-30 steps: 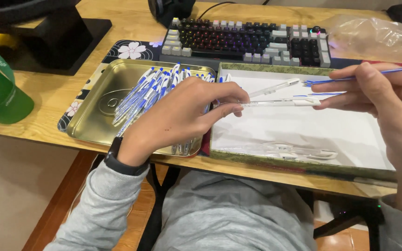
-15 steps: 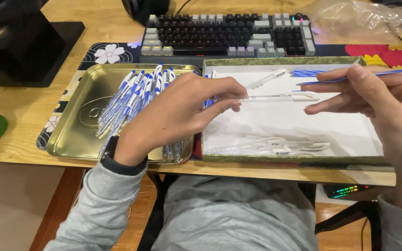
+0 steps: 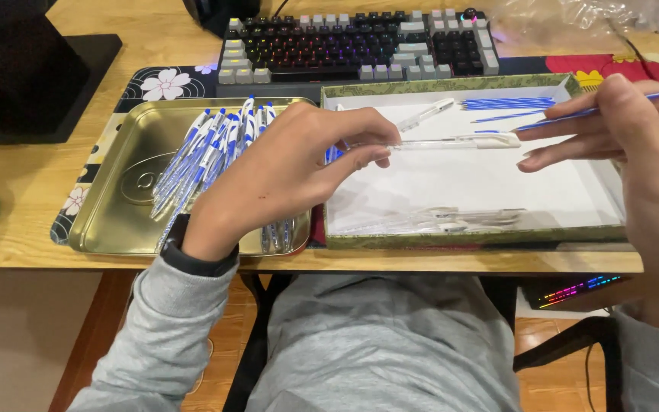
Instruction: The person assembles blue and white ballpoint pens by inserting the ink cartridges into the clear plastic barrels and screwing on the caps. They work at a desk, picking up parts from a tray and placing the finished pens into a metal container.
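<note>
Tabletop [image 3: 32, 191]: light wood, carrying everything below.
Keyboard [image 3: 360, 46]: dark with grey keys, at 12 o'clock.
White tray [image 3: 459, 183]: shallow, green-patterned rim, at 3 o'clock of the gold tray; blue refills [image 3: 509, 103] lie at its far edge, clear pen parts [image 3: 459, 220] at its near edge.
Gold tray [image 3: 116, 206]: metal, at 9 o'clock, heaped with blue-and-white pens [image 3: 207, 152].
Left hand [image 3: 284, 172]: grip pinches one end of the clear pen barrel [image 3: 451, 142], held level above the white tray.
Right hand [image 3: 634, 145]: at 3 o'clock, grip pinches a thin blue refill [image 3: 566, 114], fingertips touching the barrel's white end.
</note>
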